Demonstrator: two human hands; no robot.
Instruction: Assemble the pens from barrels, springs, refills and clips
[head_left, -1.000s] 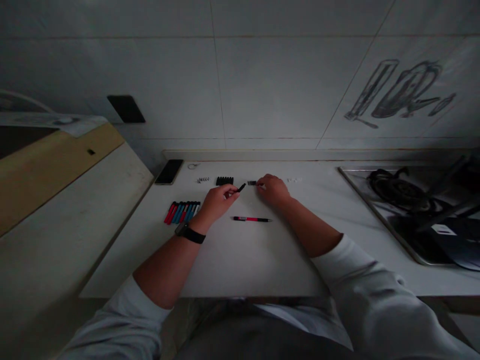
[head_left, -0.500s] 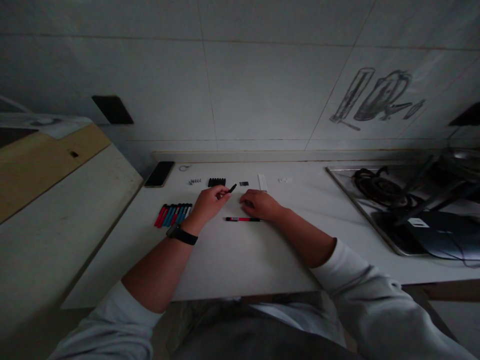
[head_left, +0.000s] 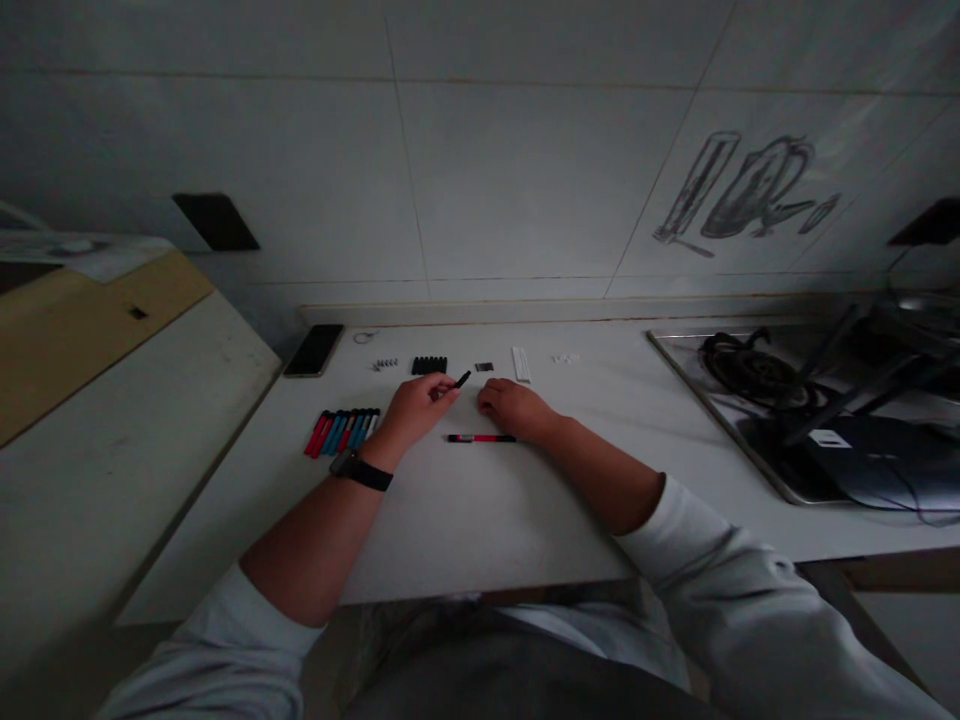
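My left hand (head_left: 424, 402), wearing a black watch, pinches a short black pen part (head_left: 463, 379) that points up and to the right. Just across from it, my right hand (head_left: 514, 405) rests low over the counter with fingers curled together; whatever lies between the fingertips is hidden. Below the hands lies a red and black pen (head_left: 480, 438), its right end close to my right wrist. Beyond the fingers sit small dark pieces (head_left: 484, 367), a row of black pen parts (head_left: 430, 366) and white thin sticks (head_left: 520, 364).
Several red, blue and white pen barrels (head_left: 341, 432) lie in a row at left. Small springs (head_left: 385, 365), a phone (head_left: 315, 350), a ring (head_left: 364, 338) and small clear pieces (head_left: 565, 358) are along the back. A gas stove (head_left: 757, 400) stands at right, a pale panel (head_left: 135, 400) at left.
The view has shifted slightly. My right hand's fingers are drawn in a little more and sit near the same spot; my left hand still holds the black pen part.
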